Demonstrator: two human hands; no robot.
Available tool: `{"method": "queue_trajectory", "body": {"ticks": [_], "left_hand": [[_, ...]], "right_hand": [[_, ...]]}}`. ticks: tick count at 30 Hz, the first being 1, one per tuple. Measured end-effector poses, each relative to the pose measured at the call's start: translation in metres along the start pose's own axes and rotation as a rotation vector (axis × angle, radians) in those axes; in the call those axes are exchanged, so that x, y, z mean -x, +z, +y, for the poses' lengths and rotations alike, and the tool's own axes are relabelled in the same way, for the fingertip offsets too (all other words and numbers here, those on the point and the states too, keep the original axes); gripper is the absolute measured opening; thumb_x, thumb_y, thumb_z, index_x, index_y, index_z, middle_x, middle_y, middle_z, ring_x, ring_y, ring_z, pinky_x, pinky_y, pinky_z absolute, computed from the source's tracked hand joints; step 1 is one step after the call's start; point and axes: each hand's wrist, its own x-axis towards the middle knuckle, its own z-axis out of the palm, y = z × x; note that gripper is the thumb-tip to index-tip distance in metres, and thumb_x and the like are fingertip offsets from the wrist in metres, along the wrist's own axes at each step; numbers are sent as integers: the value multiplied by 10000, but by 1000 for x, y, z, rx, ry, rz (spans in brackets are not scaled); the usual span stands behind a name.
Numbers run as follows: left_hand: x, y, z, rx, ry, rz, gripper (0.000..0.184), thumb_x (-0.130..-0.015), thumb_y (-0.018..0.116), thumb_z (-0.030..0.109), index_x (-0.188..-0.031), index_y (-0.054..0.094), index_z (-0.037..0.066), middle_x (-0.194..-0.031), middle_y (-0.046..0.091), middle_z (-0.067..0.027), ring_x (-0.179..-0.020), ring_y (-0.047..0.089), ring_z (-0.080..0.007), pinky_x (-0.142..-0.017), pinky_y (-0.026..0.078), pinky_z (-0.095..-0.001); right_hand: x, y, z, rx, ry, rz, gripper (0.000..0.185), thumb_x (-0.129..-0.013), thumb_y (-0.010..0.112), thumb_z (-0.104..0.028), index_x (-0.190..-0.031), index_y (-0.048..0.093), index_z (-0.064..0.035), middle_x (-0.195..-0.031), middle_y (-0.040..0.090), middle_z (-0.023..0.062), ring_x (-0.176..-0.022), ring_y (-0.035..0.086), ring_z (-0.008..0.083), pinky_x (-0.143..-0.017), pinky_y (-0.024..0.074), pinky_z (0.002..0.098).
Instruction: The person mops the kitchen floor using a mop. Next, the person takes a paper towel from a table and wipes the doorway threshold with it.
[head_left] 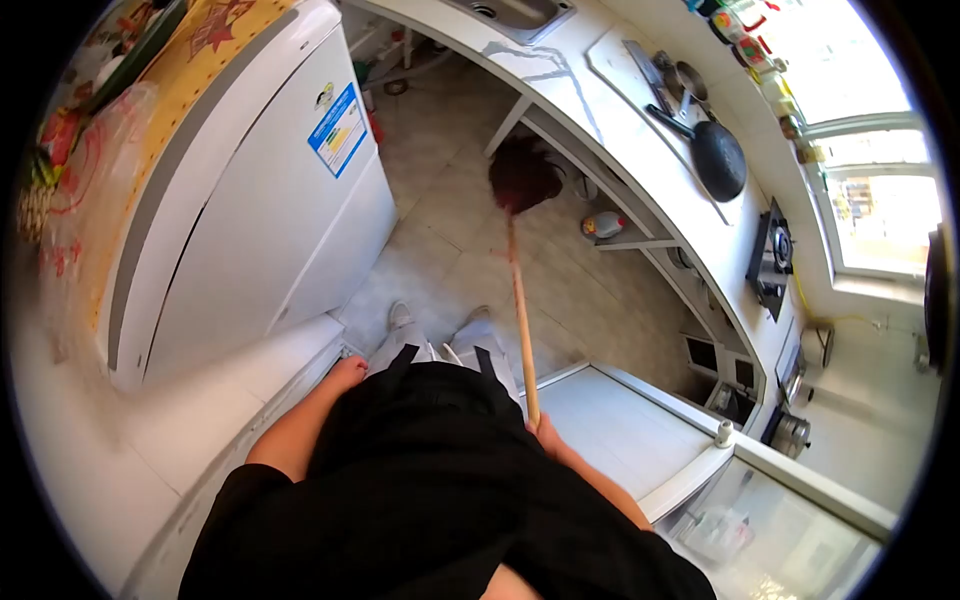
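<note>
My right hand (544, 437) is wrapped round the upper end of a long wooden mop handle (524, 325). The handle runs away from me to a dark reddish-brown mop head (525, 175), which lies on the tiled floor (440, 205) by the counter's edge. Part of the mop head seems to reach under the counter. Beside my left hip, my left hand (350, 370) hangs near the door frame with its fingers curled in, and I see nothing in it.
A white fridge (270, 210) stands on the left. The counter (640, 130) curves along the right, bearing a black frying pan (718, 160) and a gas stove (774, 258). Beneath it sits a bottle (603, 225). A glazed door panel (630, 415) is close to my right arm.
</note>
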Motion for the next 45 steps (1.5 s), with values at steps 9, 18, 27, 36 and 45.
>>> {"method": "queue_trajectory", "body": {"ticks": [9, 18, 27, 36, 45], "left_hand": [[-57, -66, 56, -199, 231, 99, 224, -810, 529, 173, -967, 640, 58, -931, 664, -163, -875, 636, -295, -773, 500, -394], [-56, -49, 37, -44, 109, 13, 210, -792, 545, 201, -919, 657, 76, -913, 660, -186, -867, 631, -336, -773, 498, -411], [8, -23, 20, -102, 50, 24, 174, -797, 547, 158, -880, 673, 69, -899, 669, -170, -854, 643, -316, -770, 510, -396], [57, -38, 116, 495, -201, 198, 208, -886, 522, 120, -1078, 575, 60, -891, 655, -89, -780, 628, -170, -667, 517, -312], [119, 93, 92, 548, 0, 255, 233, -934, 544, 171, -1104, 571, 14, -1008, 652, -90, -931, 633, -173, -827, 507, -294]], "right_hand": [[215, -27, 93, 110, 197, -104, 576, -906, 553, -401, -1344, 367, -77, -888, 637, 201, -757, 633, 340, -653, 502, 420], [181, -90, -77, -105, 337, -28, 542, -906, 607, -267, -1397, 390, -194, -685, 545, 31, -457, 479, 110, -368, 392, 274], [-42, -75, -179, -778, 60, -163, 440, -951, 510, -239, -1362, 386, -143, -629, 513, 32, -466, 486, 136, -397, 413, 289], [-340, -150, -404, -1191, -97, -191, 116, -986, 427, -241, -971, 402, -128, -652, 497, 67, -468, 475, 144, -364, 421, 305], [-436, -160, -461, -567, -99, -155, 369, -989, 391, -225, -1307, 245, -108, -744, 517, 109, -539, 500, 191, -436, 441, 357]]}}
